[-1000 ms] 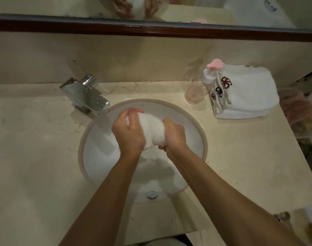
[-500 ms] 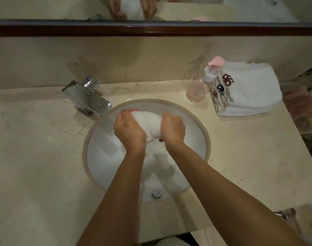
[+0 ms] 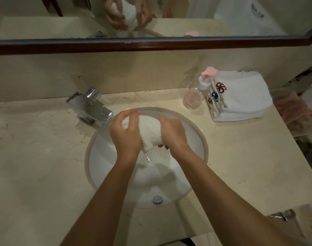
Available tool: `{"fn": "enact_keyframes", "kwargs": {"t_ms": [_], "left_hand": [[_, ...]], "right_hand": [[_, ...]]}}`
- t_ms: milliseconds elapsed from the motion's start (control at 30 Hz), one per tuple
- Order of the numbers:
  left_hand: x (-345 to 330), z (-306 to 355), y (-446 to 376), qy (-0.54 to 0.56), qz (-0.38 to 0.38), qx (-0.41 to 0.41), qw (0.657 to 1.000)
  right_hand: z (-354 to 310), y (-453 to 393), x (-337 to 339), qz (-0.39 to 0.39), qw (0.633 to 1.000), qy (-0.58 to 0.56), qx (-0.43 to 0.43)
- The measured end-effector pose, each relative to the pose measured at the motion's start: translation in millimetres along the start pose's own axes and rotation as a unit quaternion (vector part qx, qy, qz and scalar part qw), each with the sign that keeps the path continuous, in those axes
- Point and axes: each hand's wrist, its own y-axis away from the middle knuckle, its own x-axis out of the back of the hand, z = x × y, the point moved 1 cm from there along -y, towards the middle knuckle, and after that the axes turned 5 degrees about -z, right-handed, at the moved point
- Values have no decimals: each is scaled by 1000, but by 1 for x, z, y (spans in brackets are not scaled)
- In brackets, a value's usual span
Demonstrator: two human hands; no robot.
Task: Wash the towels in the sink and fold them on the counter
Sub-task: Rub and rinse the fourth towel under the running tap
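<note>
step: wringing | left hand (image 3: 126, 137) + right hand (image 3: 173, 134) grip clenched on rolled white towel (image 3: 148, 132) | held over sink (image 3: 203, 139) so water drains | folded stack (image 3: 240, 98) waits on tabletop (image 3: 36, 157)

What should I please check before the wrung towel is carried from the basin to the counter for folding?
1. Both hands grip the towel: ok, left hand and right hand are closed on it.
2. Towel held over the sink: ok.
3. Dripping finished: not ok, water is falling below it.
4. Tap off: ok, no stream shows.
5. Counter spot free in front of the folded stack: ok.
6. Counter dry: cannot tell.
</note>
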Motion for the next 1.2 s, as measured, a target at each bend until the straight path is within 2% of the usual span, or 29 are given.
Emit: {"fn": "enact_keyframes", "kwargs": {"t_ms": [67, 133, 233, 300, 433, 533, 600, 700, 767, 833, 900, 967, 1000, 1067, 1133, 1200], "left_hand": [[-4, -5, 0, 57, 39, 91, 993], [-6, -9, 0, 103, 79, 169, 977], [-14, -14, 0, 211, 117, 292, 926], [-20, -13, -2, 236, 113, 313, 913], [-22, -3, -4, 106, 77, 198, 971], [-13, 4, 3, 25, -7, 156, 987], [-2, 10, 6, 37, -107, 161, 980], [16, 15, 15, 15, -251, 78, 965], [24, 21, 18, -62, -270, -39, 960], [27, 23, 15, -127, -260, -142, 947], [24, 24, 10, -158, -274, -195, 928], [23, 25, 6, -158, -305, -202, 917], [22, 25, 7, -140, -319, -188, 918], [19, 25, 16, -86, -292, -143, 942], [13, 23, 28, -42, -188, -105, 976], [4, 20, 36, -2, -104, -67, 992]], "right_hand": [[2, 0, -5, 64, 994, 31, 88], [4, -2, -10, 104, 983, 67, 134], [1, -10, -9, 136, 968, 116, 175], [-2, -17, -6, 143, 967, 122, 170], [2, -21, -1, 106, 987, 30, 120], [10, -13, 14, -45, 997, -50, 50], [20, -5, 24, -143, 985, -92, 15], [35, -3, 33, -182, 964, -193, -23], [38, -1, 36, -183, 954, -230, -61], [37, 5, 36, -207, 954, -199, -87], [36, 11, 35, -259, 935, -217, -108], [31, 19, 34, -303, 898, -295, -122], [29, 21, 33, -294, 896, -311, -122], [27, 23, 28, -233, 930, -265, -107], [23, 24, 22, -130, 965, -216, -68], [21, 23, 14, -54, 975, -213, -27]]}}
